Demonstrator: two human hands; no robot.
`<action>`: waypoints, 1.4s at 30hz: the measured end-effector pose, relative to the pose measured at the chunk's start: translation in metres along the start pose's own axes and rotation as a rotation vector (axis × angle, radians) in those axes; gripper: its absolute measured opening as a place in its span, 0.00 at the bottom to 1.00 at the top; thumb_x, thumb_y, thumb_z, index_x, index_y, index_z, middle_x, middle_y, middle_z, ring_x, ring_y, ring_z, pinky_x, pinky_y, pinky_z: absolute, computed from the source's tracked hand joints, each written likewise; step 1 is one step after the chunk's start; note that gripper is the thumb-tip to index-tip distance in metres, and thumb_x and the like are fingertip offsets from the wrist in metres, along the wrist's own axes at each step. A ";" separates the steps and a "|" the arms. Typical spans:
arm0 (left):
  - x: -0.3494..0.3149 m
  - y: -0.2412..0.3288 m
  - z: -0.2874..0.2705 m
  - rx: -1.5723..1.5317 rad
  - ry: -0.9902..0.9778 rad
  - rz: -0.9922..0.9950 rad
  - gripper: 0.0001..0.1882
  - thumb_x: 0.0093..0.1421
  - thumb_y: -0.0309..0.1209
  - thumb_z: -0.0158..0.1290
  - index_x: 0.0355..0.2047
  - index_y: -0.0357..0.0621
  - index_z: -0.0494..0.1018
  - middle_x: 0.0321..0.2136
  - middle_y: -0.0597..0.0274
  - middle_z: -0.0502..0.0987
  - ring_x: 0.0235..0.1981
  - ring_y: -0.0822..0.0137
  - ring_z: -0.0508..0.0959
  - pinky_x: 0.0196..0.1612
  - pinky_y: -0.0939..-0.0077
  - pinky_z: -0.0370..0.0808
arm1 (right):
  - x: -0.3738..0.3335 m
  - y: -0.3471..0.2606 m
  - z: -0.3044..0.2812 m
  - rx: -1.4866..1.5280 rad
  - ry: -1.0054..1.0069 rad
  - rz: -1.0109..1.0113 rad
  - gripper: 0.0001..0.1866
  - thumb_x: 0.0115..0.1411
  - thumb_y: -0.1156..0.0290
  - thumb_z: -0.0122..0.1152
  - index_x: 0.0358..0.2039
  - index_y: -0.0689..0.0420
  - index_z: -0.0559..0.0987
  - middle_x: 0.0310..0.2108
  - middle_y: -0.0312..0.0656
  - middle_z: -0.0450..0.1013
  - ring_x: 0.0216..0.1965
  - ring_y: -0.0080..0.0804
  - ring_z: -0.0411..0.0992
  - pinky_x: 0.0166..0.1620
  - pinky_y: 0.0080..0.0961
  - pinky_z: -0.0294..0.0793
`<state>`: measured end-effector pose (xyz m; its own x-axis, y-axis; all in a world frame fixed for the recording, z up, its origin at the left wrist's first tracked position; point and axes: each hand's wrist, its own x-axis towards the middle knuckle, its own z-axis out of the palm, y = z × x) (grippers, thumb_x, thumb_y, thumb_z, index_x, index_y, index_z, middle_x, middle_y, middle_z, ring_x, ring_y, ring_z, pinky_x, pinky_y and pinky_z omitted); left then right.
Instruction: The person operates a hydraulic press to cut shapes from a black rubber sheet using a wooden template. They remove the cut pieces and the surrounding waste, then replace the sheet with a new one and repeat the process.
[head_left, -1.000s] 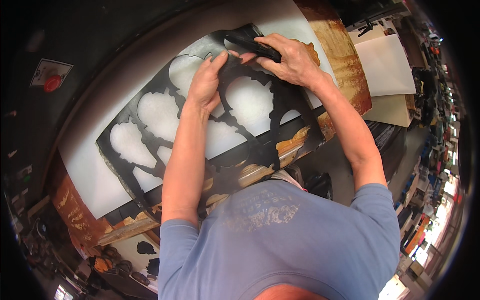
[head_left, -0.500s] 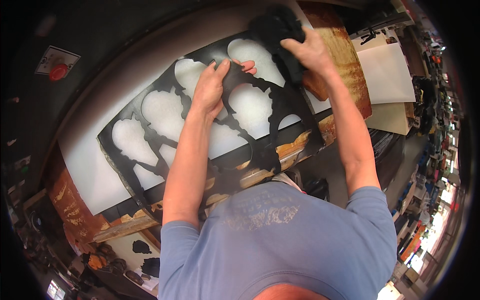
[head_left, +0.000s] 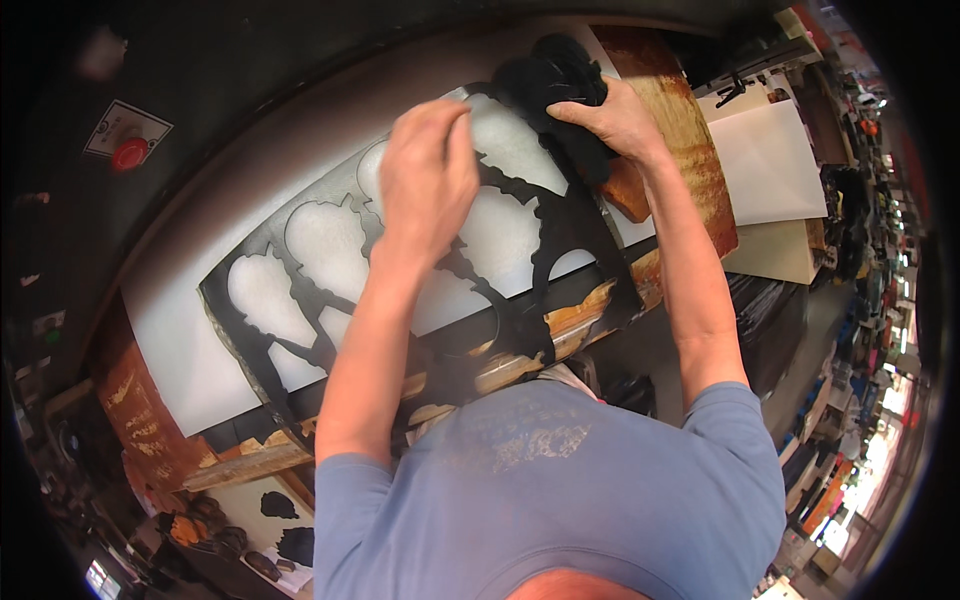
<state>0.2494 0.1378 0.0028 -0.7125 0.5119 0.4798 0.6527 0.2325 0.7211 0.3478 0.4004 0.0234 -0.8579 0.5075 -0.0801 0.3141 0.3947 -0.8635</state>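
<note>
A black sheet of flexible material (head_left: 325,300) with several large rounded cut-outs lies over a white board (head_left: 190,350). My left hand (head_left: 430,180) is above the middle of the sheet. Its fingers are smeared by motion, and whatever they may hold is hidden. At the far right of the sheet my right hand (head_left: 622,122) grips a pile of black cut pieces (head_left: 545,85), thumb on the near side and the other fingers mostly hidden. Just below that hand sits a brown block (head_left: 627,190).
A worn reddish-brown board (head_left: 690,150) extends at the right, with white sheets (head_left: 765,160) beyond. A red push button (head_left: 130,153) is on the dark machine panel at left. The wooden table edge (head_left: 250,468) runs near my body. Dark scraps (head_left: 280,505) lie lower left.
My left hand has risen slightly from the sheet's middle and its fingers have drawn in. The right hand stays at the black pile, shifted a little. The view has tilted slightly.
</note>
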 end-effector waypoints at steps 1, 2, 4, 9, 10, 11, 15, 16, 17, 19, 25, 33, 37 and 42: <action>0.014 -0.007 0.020 0.073 -0.013 0.077 0.19 0.70 0.28 0.55 0.58 0.32 0.77 0.53 0.46 0.81 0.54 0.53 0.80 0.61 0.59 0.75 | 0.002 -0.004 0.000 -0.043 -0.020 0.011 0.17 0.56 0.66 0.76 0.40 0.64 0.85 0.32 0.36 0.82 0.33 0.24 0.78 0.41 0.27 0.79; 0.021 -0.013 0.036 0.135 -0.048 0.131 0.20 0.69 0.28 0.55 0.59 0.31 0.77 0.55 0.45 0.80 0.56 0.51 0.79 0.63 0.56 0.73 | 0.005 -0.008 -0.002 -0.090 -0.053 0.036 0.17 0.55 0.65 0.76 0.40 0.63 0.85 0.31 0.36 0.82 0.33 0.24 0.78 0.42 0.26 0.79; 0.020 -0.025 0.058 0.312 -0.118 0.244 0.22 0.69 0.28 0.55 0.60 0.29 0.75 0.58 0.44 0.78 0.59 0.47 0.77 0.66 0.52 0.69 | 0.012 -0.014 -0.012 -0.130 0.002 -0.018 0.18 0.56 0.68 0.77 0.44 0.65 0.86 0.35 0.39 0.84 0.35 0.23 0.80 0.42 0.25 0.80; 0.012 -0.048 0.076 0.399 -0.218 0.299 0.24 0.68 0.28 0.55 0.62 0.28 0.73 0.62 0.43 0.76 0.63 0.46 0.74 0.70 0.52 0.66 | 0.031 0.004 -0.050 -0.161 0.054 -0.040 0.21 0.55 0.66 0.77 0.46 0.65 0.86 0.37 0.43 0.86 0.38 0.27 0.82 0.46 0.28 0.82; 0.010 -0.049 0.075 0.422 -0.222 0.305 0.24 0.69 0.28 0.54 0.62 0.28 0.73 0.63 0.43 0.75 0.64 0.45 0.73 0.70 0.52 0.66 | 0.037 0.009 -0.053 -0.197 0.081 -0.070 0.22 0.55 0.65 0.78 0.46 0.66 0.86 0.37 0.44 0.86 0.38 0.27 0.82 0.46 0.28 0.82; 0.009 -0.050 0.074 0.435 -0.192 0.340 0.24 0.69 0.29 0.54 0.63 0.28 0.73 0.63 0.43 0.75 0.64 0.45 0.73 0.70 0.52 0.66 | 0.041 0.012 -0.055 -0.268 0.165 -0.103 0.23 0.55 0.64 0.78 0.46 0.68 0.86 0.38 0.44 0.86 0.39 0.28 0.82 0.46 0.28 0.82; 0.009 -0.048 0.075 0.455 -0.216 0.286 0.24 0.71 0.30 0.49 0.63 0.28 0.73 0.64 0.44 0.75 0.65 0.46 0.72 0.71 0.52 0.64 | 0.048 -0.010 -0.102 -0.286 0.298 -0.110 0.25 0.57 0.63 0.80 0.46 0.71 0.85 0.39 0.48 0.86 0.41 0.31 0.84 0.47 0.27 0.83; 0.008 -0.047 0.076 0.456 -0.234 0.268 0.23 0.72 0.31 0.50 0.63 0.28 0.73 0.64 0.43 0.74 0.66 0.45 0.72 0.72 0.51 0.64 | 0.038 -0.022 -0.126 -0.151 0.342 -0.111 0.18 0.59 0.68 0.78 0.44 0.67 0.86 0.38 0.45 0.86 0.37 0.28 0.84 0.42 0.25 0.84; 0.009 -0.047 0.077 0.445 -0.200 0.272 0.23 0.72 0.31 0.50 0.63 0.28 0.73 0.65 0.42 0.74 0.67 0.44 0.71 0.73 0.50 0.63 | 0.034 -0.033 -0.144 -0.072 0.395 -0.074 0.14 0.60 0.72 0.76 0.43 0.66 0.86 0.37 0.42 0.85 0.33 0.26 0.83 0.39 0.23 0.83; 0.010 -0.048 0.077 0.418 -0.277 0.218 0.24 0.72 0.31 0.50 0.64 0.29 0.72 0.65 0.43 0.73 0.68 0.46 0.71 0.73 0.52 0.63 | 0.014 -0.044 -0.168 -0.018 0.385 -0.140 0.16 0.58 0.70 0.78 0.43 0.66 0.86 0.37 0.42 0.85 0.33 0.26 0.82 0.40 0.23 0.83; 0.011 -0.018 0.051 -0.087 -0.106 0.032 0.29 0.71 0.37 0.56 0.65 0.28 0.70 0.65 0.39 0.73 0.67 0.41 0.72 0.71 0.52 0.67 | -0.043 -0.039 -0.085 0.252 0.285 -0.193 0.17 0.57 0.71 0.80 0.43 0.65 0.85 0.38 0.39 0.84 0.35 0.23 0.80 0.41 0.23 0.82; -0.064 0.063 0.013 -1.138 0.046 -0.526 0.44 0.69 0.45 0.64 0.73 0.33 0.56 0.65 0.50 0.68 0.64 0.60 0.71 0.65 0.65 0.70 | -0.110 -0.070 0.105 -0.374 0.235 -0.677 0.25 0.54 0.76 0.67 0.54 0.68 0.78 0.50 0.61 0.77 0.46 0.59 0.79 0.48 0.45 0.82; -0.084 0.043 -0.018 -1.198 0.330 -0.827 0.18 0.73 0.40 0.59 0.55 0.40 0.76 0.50 0.62 0.81 0.51 0.69 0.80 0.55 0.70 0.78 | -0.139 -0.074 0.128 -0.411 -0.019 -0.778 0.33 0.51 0.76 0.70 0.59 0.69 0.74 0.59 0.64 0.71 0.51 0.66 0.73 0.55 0.50 0.79; -0.102 0.033 -0.050 -1.425 0.446 -0.776 0.21 0.76 0.41 0.55 0.60 0.41 0.75 0.54 0.59 0.82 0.55 0.61 0.82 0.61 0.61 0.78 | -0.132 -0.075 0.120 -0.008 0.117 -0.552 0.38 0.61 0.60 0.76 0.64 0.70 0.71 0.59 0.60 0.74 0.53 0.51 0.78 0.58 0.41 0.78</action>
<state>0.3305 0.0521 0.0023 -0.9064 0.3278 -0.2664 -0.4224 -0.7094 0.5642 0.3890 0.2119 0.0393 -0.8453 0.3051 0.4387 -0.1651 0.6317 -0.7575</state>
